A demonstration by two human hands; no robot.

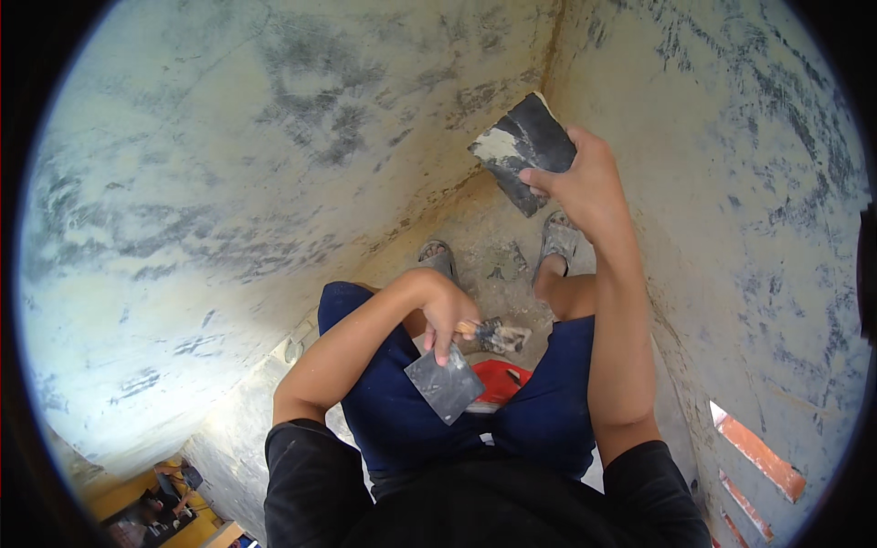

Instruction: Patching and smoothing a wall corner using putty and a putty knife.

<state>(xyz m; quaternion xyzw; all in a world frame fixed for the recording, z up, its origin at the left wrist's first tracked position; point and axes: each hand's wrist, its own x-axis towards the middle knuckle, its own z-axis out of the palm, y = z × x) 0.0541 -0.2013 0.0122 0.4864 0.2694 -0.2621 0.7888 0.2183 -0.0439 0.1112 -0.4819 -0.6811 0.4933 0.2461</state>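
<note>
In the head view, the right hand (585, 181) was raised ahead of the body and closed on the edge of a dark rectangular plate (539, 130), thumb on the near face and the other fingers mostly hidden behind it. Pale paste (498, 143) was smeared over the left part of that plate, which stood tilted in front of the corner where the left wall (183, 183) met the right wall (731, 183); whether it touched either wall could not be told.

The left hand (442, 306) was lower, over the lap, its fingers narrowed on the upper corner of a smaller grey square plate (445, 385). A paste-crusted tool (501, 337) stuck out rightward from the same hand by its orange-brown handle.

Beneath that tool, between the thighs in dark blue shorts (384, 402), lay a red object (496, 377), partly hidden. Grey sandals (559, 236) rested on the stained floor (480, 239). Both walls carried dark, streaky patches.
</note>
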